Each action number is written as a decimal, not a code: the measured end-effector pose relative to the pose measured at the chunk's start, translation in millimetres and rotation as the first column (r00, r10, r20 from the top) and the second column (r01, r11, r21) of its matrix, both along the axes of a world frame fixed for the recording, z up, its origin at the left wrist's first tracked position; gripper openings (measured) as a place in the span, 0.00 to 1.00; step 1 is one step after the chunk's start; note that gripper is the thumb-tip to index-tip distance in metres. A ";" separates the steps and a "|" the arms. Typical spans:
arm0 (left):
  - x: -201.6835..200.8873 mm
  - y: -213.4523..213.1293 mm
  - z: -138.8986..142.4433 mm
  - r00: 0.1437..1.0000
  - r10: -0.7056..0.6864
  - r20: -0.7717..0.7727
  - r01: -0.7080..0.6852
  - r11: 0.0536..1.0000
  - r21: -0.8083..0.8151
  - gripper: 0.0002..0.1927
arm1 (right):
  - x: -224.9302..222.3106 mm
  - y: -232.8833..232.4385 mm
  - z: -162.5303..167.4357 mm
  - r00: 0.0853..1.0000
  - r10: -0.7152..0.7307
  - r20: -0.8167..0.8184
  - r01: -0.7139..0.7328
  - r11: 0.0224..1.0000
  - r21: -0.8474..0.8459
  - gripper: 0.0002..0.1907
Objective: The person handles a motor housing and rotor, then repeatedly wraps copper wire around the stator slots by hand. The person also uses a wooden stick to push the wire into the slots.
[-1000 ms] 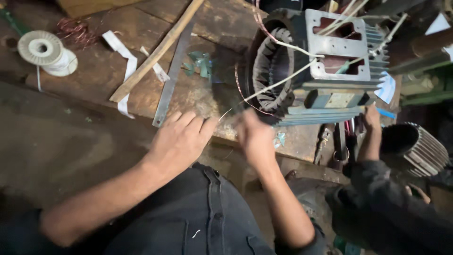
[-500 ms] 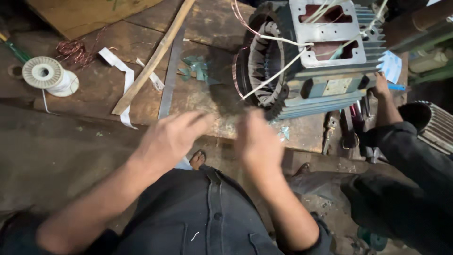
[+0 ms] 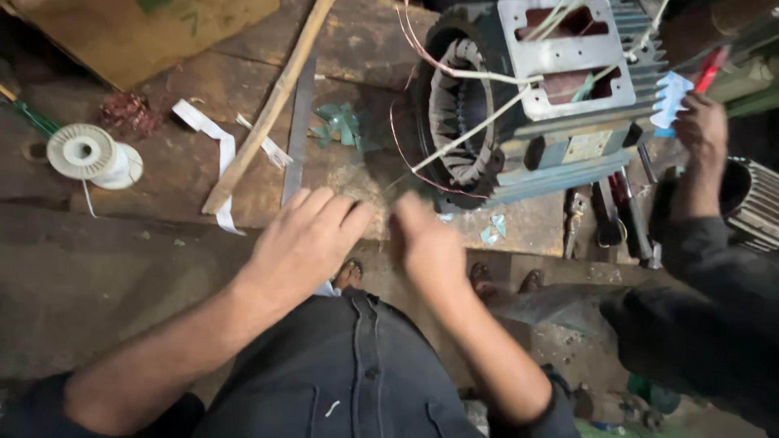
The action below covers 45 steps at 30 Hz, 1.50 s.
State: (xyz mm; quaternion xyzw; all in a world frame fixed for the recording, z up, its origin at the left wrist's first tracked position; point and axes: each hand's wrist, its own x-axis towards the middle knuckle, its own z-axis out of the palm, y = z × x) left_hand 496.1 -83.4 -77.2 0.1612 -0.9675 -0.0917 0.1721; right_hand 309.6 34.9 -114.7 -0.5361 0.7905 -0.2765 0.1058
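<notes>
Moved: both hands drew closer together at the workbench front edge.
Motor: far right of bench, wires trailing.
Left hand: fingers loosely together, empty.
Right hand: blurred, grip unclear.

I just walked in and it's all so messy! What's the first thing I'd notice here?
The big grey motor at the top right, lying on the wooden bench with its wire coils showing and white cords trailing out. Just below it, at the bench's front edge, are the person's left hand and blurred right hand, close together. Far left sits a white spool, and another person's hand reaches in at the right.
</notes>
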 end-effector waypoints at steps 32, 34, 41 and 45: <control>2.1 -69.2 -6.3 0.983 -0.154 -0.102 0.156 0.988 0.006 0.14 | 33.2 -42.8 15.9 0.931 -0.229 -0.283 0.261 0.962 0.080 0.10; 2.0 -69.4 -6.8 0.984 -0.146 -0.105 0.148 0.989 0.005 0.12 | 36.4 -44.6 17.4 0.987 -0.084 -0.139 0.087 0.996 0.016 0.09; -8.3 -62.8 -23.0 0.992 -0.115 -0.054 0.116 0.993 0.011 0.11 | 30.8 -37.0 -16.8 0.970 -0.138 -0.199 0.144 0.989 0.018 0.04; -28.3 -70.6 -29.5 0.985 -0.067 0.158 -0.072 0.672 0.737 0.06 | 35.7 -28.8 2.3 0.984 -0.141 -0.113 0.159 0.973 0.169 0.09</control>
